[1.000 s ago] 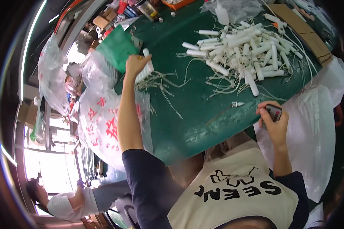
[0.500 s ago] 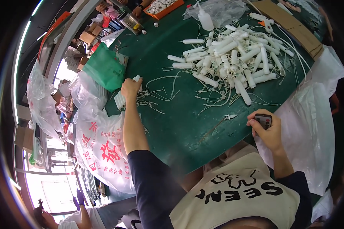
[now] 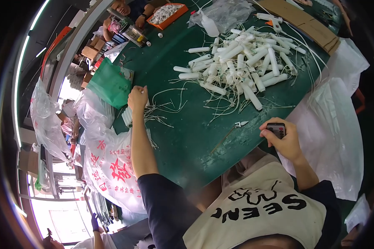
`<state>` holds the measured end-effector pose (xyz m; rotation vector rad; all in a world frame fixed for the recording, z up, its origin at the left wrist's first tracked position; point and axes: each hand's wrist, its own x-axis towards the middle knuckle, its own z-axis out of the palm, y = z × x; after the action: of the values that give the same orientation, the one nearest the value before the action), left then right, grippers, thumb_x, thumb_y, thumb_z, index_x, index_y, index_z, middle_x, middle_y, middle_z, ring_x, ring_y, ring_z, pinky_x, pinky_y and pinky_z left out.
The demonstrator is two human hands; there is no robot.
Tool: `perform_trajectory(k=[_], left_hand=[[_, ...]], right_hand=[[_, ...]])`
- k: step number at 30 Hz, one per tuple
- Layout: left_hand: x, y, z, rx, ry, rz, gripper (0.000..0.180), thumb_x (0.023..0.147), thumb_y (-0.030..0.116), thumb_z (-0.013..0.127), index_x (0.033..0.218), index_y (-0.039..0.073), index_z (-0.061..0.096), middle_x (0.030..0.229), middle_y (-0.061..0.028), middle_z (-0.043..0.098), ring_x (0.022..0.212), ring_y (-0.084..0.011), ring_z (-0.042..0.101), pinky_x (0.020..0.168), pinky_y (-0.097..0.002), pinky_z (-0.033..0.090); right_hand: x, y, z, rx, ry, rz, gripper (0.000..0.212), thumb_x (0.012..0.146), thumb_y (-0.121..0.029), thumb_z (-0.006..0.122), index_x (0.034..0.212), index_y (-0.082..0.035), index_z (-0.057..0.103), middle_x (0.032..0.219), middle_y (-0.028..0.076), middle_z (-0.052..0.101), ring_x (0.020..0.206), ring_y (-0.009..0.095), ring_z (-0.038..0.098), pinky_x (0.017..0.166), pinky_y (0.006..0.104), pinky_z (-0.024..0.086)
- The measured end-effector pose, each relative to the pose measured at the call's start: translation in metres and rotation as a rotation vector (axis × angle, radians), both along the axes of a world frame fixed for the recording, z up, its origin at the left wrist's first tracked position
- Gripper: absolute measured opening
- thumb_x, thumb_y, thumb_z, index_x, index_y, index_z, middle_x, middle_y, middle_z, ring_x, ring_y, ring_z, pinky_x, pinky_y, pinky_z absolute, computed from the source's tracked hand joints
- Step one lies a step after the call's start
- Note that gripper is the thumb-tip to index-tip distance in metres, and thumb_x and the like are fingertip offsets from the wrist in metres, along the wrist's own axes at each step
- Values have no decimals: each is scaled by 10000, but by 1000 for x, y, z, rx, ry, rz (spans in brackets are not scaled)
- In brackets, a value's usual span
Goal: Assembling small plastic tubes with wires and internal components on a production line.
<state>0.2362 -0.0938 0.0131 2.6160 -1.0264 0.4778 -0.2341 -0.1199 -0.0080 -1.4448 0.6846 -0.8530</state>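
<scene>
The work is judged to be at the stage of handling white tubes into or at a neat row point(image 3: 127, 117), which lies near the left edge of the worktop point(image 3: 187, 153), its thin wires point(image 3: 166, 110) trailing inward. The left hand point(image 3: 138, 97) is over the row, fingers curled; whether its grip pinches a tube or merely presses on the row cannot be told, the hand itself covering the spot. The right hand point(image 3: 284, 140), just beyond the near edge, has its grip closed around a small dark remote control point(image 3: 276, 130). The main pile of tubes point(image 3: 245, 62) lies toward the far right corner, well apart from the row. In my judgement, the next move calls for a light left grip that lines up the tubes without snagging their wires, the remote being kept steady and its buttons not pressed by accident. A loose white pointed piece point(image 3: 241, 123) lies near the near edge. As to writing: the clear plastic bag point(image 3: 112, 166) below the left edge bears large red characters and smaller red lines; the cream apron point(image 3: 257, 203) carries bold black lettering, upside down in this view; the green bag point(image 3: 110, 85) at the left edge shows faint print, not legible; the remote's button markings are too small to read.
</scene>
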Motion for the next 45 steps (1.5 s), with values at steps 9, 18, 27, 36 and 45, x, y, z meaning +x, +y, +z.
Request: perform_trajectory(k=[9,18,27,36,45], left_hand=[[-125,-66,34,109,134,-657,204,781,310,610,853,121,640,740,-102,644,697,-285,622,611,-353,477],[-97,-88,-12,323,-233,-687,170,680,201,681,846,188,646,746,-63,645,728,-245,631,642,-362,492],[-108,-75,6,426,-223,-709,215,644,293,658,810,157,676,721,-76,635,691,-262,623,612,-365,485],[-131,-52,62,616,-232,-623,514,668,584,643,741,76,662,704,-96,630,685,-269,616,605,-362,468],[-158,-23,119,199,-46,-543,465,767,479,585,741,20,657,633,-136,606,632,-310,602,566,-383,451]], right_hand=[[-5,10,3,12,-23,20,74,800,-35,604,855,14,614,732,58,623,531,58,526,463,191,425],[-18,8,3,27,32,-22,92,794,-60,628,853,11,621,723,52,625,532,61,532,464,192,429],[-18,11,-2,-66,47,6,94,789,-91,643,832,-9,623,711,32,616,564,63,542,475,203,447],[-20,19,4,-97,48,38,124,775,-112,662,847,-16,628,717,24,617,563,60,540,482,204,449],[-21,22,11,19,77,49,127,773,-115,665,846,-17,629,703,20,623,562,53,546,487,194,445]])
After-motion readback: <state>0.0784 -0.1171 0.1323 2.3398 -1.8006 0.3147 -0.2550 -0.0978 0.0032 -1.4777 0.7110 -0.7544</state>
